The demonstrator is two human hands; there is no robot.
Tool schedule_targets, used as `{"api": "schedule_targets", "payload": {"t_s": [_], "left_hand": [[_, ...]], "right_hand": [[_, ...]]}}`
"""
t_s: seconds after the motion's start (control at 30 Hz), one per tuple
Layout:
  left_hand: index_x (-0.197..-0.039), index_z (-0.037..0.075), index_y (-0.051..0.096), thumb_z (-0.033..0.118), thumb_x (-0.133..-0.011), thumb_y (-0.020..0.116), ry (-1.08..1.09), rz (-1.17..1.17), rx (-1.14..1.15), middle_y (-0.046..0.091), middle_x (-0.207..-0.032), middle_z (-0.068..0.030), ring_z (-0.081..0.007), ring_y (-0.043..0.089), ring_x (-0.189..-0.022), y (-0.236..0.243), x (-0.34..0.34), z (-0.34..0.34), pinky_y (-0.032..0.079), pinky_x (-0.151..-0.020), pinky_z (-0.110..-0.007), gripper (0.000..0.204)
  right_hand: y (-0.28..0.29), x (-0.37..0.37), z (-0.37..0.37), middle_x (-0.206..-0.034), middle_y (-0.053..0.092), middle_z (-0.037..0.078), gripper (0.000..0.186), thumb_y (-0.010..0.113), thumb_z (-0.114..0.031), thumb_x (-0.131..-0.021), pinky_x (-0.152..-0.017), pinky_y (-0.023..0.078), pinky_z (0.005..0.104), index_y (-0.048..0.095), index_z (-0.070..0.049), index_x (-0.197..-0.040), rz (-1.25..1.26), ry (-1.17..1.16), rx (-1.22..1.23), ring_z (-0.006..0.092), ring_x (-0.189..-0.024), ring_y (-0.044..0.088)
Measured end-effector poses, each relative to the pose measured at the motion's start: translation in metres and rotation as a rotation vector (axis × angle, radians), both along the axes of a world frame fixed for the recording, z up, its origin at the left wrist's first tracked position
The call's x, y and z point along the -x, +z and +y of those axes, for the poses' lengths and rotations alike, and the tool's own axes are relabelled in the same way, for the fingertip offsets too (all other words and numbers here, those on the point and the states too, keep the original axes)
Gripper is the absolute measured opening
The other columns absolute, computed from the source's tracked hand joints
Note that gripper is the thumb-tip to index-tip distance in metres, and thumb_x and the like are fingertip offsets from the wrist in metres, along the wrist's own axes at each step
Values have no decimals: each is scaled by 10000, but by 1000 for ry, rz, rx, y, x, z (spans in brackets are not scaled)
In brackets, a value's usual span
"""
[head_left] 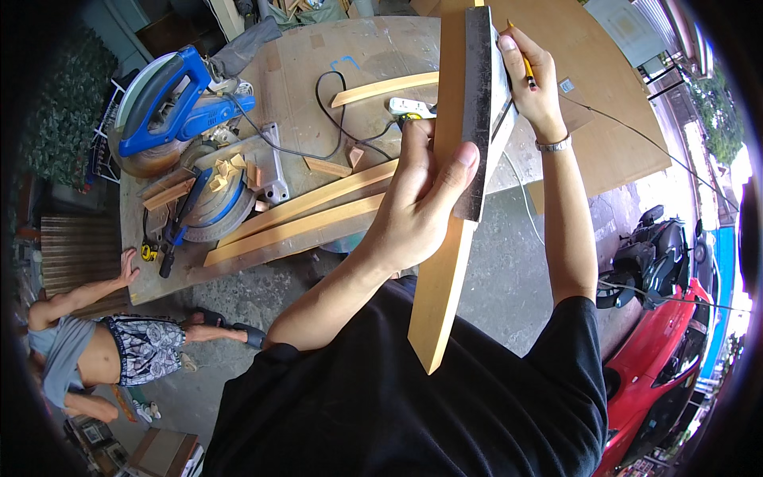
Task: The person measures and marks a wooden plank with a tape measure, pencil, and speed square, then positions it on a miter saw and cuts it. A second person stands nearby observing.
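My left hand (420,208) is closed around a long wooden strip (442,290) and a dark flat bar (476,95) lying along its right side. The thumb presses on the bar; the fingers wrap the strip's left side. The strip's lower end is cut at a slant and hangs in front of my black shirt. Beside the bar's upper part, my right hand (542,97) grips a yellow pencil (528,70), its eraser end toward me. Where the pencil's point touches, if anywhere, I cannot make out.
A blue miter saw (171,111) stands on the left of the workbench (286,60), with offcuts (226,171) on it. Wooden strips (298,205), a power strip (409,106) and cables lie nearby. Another person (99,350) leans a hand on the bench's left corner. Right: a motorcycle (648,258), a red car (656,342).
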State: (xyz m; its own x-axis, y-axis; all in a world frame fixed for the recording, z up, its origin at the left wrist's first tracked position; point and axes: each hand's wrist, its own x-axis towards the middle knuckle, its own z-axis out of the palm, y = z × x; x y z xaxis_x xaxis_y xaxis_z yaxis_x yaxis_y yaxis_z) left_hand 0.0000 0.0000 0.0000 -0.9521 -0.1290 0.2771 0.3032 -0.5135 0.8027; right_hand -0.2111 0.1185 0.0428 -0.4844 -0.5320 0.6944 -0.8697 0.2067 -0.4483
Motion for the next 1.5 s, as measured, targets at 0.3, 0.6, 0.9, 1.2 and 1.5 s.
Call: {"api": "schedule_targets", "payload": {"t_s": [0.3,0.6,0.9,1.2,1.5], "left_hand": [[-1140,41,391,149,-1038,484,21,3,-22,523,-954,-17,-35,500,-827,0,-2,2,441,-751,-213,176],[-1112,40,391,171,-1039,488,64,26,39,520,-936,-22,-41,501,-817,2,2,0,442,-728,-217,178],[-1079,41,385,209,-1043,483,90,4,58,515,-893,-24,-47,494,-793,3,4,-1,431,-702,-222,197],[-1067,40,379,245,-1042,485,69,-7,71,504,-869,-22,-50,477,-766,0,4,-3,411,-660,-219,232],[-1090,32,381,268,-1045,478,125,43,161,505,-879,-24,-52,476,-761,3,7,-4,411,-673,-216,259]], "right_hand": [[-1,-5,-1,-643,479,83,296,537,-279,-1001,-582,418,302,590,-10,-889,3,-14,12,138,-604,464],[-2,1,0,-644,476,80,290,535,-268,-1002,-571,401,297,597,-8,-889,4,-4,6,141,-596,449],[-1,0,-4,-632,446,72,313,537,-275,-1004,-566,387,290,583,1,-864,-26,-19,-7,123,-599,427],[-2,3,-6,-637,450,69,300,544,-268,-1000,-563,383,293,595,1,-877,-31,11,12,123,-602,419],[4,2,-4,-650,470,71,293,542,-262,-1000,-571,392,290,599,4,-889,-30,-17,-4,121,-612,438]]}}
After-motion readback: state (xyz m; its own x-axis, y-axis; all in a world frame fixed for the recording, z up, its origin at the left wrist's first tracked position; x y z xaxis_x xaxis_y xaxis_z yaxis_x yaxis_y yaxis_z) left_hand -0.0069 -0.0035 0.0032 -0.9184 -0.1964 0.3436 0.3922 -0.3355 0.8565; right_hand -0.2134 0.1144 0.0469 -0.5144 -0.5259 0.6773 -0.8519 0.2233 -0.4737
